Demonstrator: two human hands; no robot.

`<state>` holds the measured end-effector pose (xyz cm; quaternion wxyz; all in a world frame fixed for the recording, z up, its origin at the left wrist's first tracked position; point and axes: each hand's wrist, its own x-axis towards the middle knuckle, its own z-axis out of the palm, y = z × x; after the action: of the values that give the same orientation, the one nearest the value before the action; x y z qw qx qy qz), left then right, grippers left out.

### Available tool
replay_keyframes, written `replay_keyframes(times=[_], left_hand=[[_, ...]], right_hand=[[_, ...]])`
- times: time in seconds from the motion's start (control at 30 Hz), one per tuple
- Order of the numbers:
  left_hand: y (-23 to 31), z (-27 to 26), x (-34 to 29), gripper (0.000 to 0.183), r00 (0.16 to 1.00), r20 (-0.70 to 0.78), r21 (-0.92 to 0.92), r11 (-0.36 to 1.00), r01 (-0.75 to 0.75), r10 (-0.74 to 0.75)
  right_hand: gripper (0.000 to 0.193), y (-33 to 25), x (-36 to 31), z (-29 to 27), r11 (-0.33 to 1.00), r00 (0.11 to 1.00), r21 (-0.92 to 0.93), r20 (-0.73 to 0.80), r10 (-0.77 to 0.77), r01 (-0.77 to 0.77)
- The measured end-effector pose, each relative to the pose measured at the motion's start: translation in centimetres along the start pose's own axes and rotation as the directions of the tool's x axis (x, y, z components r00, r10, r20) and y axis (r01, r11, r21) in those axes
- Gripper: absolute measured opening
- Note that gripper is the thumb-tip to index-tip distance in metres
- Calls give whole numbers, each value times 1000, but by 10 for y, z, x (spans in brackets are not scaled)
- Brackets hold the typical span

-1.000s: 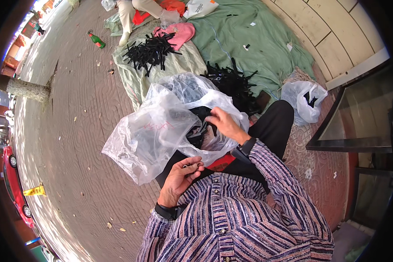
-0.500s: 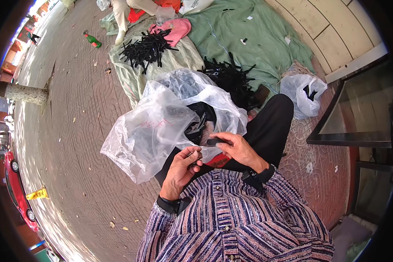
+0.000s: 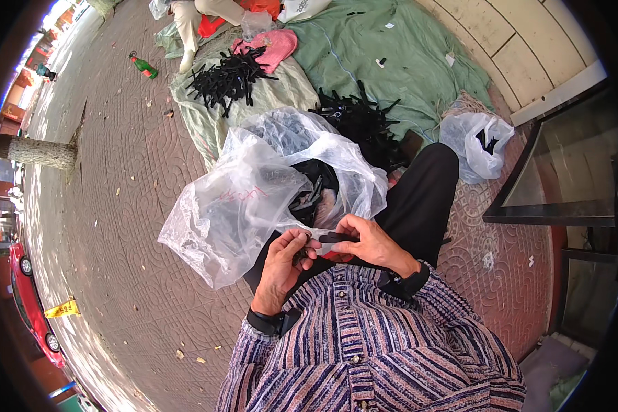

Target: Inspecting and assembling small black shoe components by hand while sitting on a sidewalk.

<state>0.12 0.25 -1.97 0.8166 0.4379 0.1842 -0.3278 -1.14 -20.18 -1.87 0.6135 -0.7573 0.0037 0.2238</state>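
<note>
Between the finger and thumb of my right hand (image 3: 376, 245) is a short black strip (image 3: 338, 237), its free end pointing left. My left hand (image 3: 283, 266) is pinched closed close to that end; whatever small item its fingers hold is too small and covered to name. Just beyond both hands, a large clear plastic bag (image 3: 216, 216) lies open over my lap. Dark pieces (image 3: 307, 198) show inside its mouth.
Two heaps of black strips, one farther left (image 3: 225, 81) and one nearer (image 3: 364, 127), lie on green sheets (image 3: 384, 41). A white plastic bag (image 3: 475, 147) and a glass-paned frame (image 3: 563, 165) stand at right. A green bottle (image 3: 144, 66) lies far left. Another person's legs (image 3: 185, 34) are at the top.
My right hand has come a little left and down, bringing the black strip up close to the fingertips of my left hand. The left hand has hardly moved.
</note>
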Motion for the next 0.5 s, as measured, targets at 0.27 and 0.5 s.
replay_keyframes(times=[0.27,0.5], left_hand=[[-2,-3,-1,18,997,74,60,998,-16,11],[-1,2,-4,19,995,94,8,999,-46,45]], right_hand=[[16,-9,-1,1,952,974,263,202,107,-159],[13,-3,3,-2,825,957,529,288,43,-196]])
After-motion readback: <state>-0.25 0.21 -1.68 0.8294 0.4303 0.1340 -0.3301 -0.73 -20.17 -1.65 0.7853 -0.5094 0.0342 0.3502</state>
